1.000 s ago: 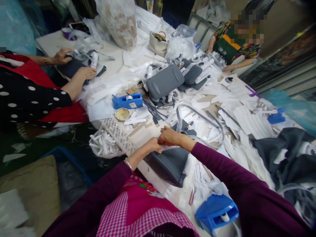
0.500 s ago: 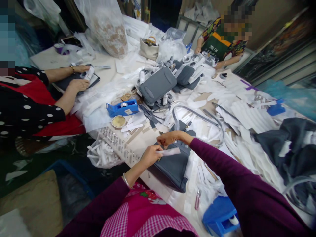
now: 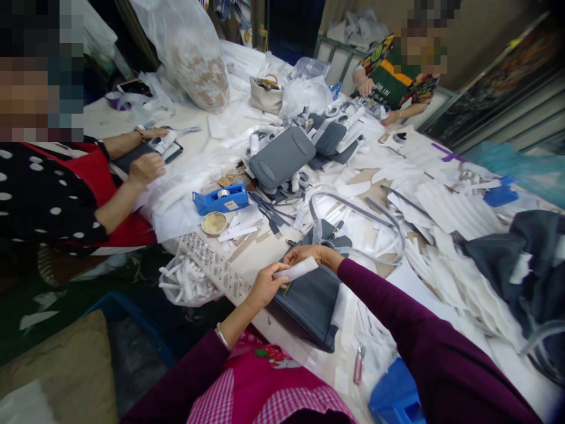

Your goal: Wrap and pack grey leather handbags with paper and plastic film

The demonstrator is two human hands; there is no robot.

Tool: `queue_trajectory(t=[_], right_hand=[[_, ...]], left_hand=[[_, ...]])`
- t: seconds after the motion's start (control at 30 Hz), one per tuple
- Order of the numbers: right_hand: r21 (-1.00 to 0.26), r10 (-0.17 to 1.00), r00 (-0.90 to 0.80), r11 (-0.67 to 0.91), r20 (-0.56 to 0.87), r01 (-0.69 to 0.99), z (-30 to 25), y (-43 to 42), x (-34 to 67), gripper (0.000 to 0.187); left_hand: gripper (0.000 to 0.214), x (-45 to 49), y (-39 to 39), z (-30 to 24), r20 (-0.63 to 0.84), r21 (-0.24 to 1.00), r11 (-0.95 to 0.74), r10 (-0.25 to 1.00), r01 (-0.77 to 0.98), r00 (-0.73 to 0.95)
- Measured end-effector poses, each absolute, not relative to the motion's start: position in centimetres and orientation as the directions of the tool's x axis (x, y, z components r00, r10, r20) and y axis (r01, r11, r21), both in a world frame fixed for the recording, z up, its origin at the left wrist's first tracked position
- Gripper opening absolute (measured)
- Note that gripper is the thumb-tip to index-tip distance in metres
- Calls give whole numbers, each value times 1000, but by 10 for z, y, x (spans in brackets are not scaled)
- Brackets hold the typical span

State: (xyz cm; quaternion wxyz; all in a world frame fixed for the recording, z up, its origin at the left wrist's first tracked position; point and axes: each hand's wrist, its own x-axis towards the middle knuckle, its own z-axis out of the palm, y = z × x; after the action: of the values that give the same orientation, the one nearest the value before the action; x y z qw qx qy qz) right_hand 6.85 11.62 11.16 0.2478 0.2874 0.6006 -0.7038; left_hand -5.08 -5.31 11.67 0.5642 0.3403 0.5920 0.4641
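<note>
My left hand point(image 3: 266, 285) pinches one end of a short white strip point(image 3: 299, 269), paper or foam-like, held over a dark grey bag point(image 3: 309, 303). The bag lies at the table's near edge. Just beyond the strip is my right hand point(image 3: 308, 254), its fingers curled close to my left fingertips. The strip partly covers those fingers, so whatever they grip is hidden. Grey straps with a metal clip point(image 3: 336, 228) lie behind my right hand.
A blue tape dispenser point(image 3: 220, 199) and a round tin point(image 3: 214, 223) stand to the left. Grey bags point(image 3: 282, 158) are piled mid-table. White scraps point(image 3: 445, 218) spread rightward. A second blue dispenser point(image 3: 395, 391) sits near my right arm. Co-workers' hands point(image 3: 148, 169) work at the left and far side.
The white strip has tilted up and shows more of its face. My right hand has turned, its fingers now behind the strip. The left co-worker's near hand has moved off the item slightly.
</note>
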Motion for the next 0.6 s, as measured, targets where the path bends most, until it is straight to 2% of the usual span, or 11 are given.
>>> queue_trajectory(t=[0.1, 0.23, 0.37, 0.6], right_hand=[[-741, 263, -695, -164, -669, 651, 110, 113, 89, 18], [-829, 547, -650, -164, -527, 534, 110, 98, 109, 31], [-907, 656, -665, -72, -356, 415, 114, 66, 108, 46], [-918, 811, -482, -157, -330, 365, 123, 13, 82, 43]], left_hand=[[40, -58, -46, 114, -436, 872, 377, 889, -312, -143], [45, -68, -41, 113, -508, 786, 428, 859, -446, -69], [43, -71, -39, 114, -537, 763, 467, 843, -447, -38], [38, -70, -38, 117, -519, 793, 467, 854, -391, -33]])
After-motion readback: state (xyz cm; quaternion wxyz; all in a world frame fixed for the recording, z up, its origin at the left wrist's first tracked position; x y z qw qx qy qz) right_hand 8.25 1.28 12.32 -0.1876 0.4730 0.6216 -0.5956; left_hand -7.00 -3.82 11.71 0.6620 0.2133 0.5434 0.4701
